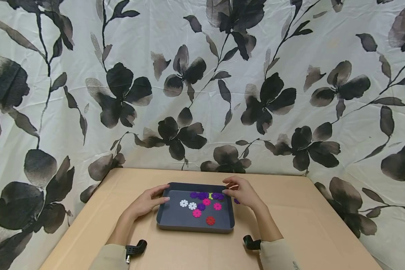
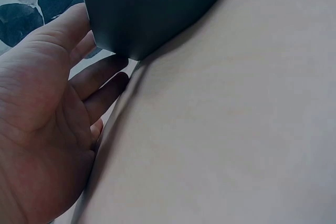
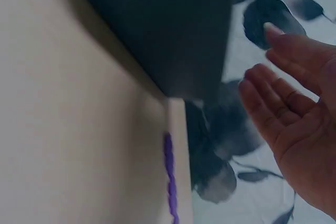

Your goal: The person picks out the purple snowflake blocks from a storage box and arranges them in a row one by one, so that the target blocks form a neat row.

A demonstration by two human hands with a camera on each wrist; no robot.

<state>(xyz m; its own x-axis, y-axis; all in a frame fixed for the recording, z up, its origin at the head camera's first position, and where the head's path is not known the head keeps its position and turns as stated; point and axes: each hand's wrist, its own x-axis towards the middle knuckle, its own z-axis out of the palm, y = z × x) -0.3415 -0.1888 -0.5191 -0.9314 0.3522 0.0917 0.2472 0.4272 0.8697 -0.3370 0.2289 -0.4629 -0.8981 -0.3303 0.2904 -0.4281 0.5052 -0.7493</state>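
Observation:
A dark grey tray (image 1: 179,221) sits on the table. Loose flower-shaped discs lie in it: white (image 1: 183,203), pink (image 1: 197,213), red (image 1: 210,220), several purple (image 1: 201,206) and a yellow-green one (image 1: 210,195). At the tray's left side, my left hand (image 1: 146,202) grips the rim, thumb over the edge and other fingers by the outer wall and corner. My right hand (image 1: 243,191) is at the far right corner. In the right wrist view, its fingers (image 3: 278,98) are apart from the tray wall (image 3: 173,40), loosely bent with nothing between them.
Purple discs (image 3: 170,174) lie on the table just right of the tray, partly hidden by my right hand in the head view. The tan tabletop (image 1: 307,225) ends at a floral cloth (image 1: 222,112) hanging behind. Each wrist wears a small black camera (image 1: 136,248).

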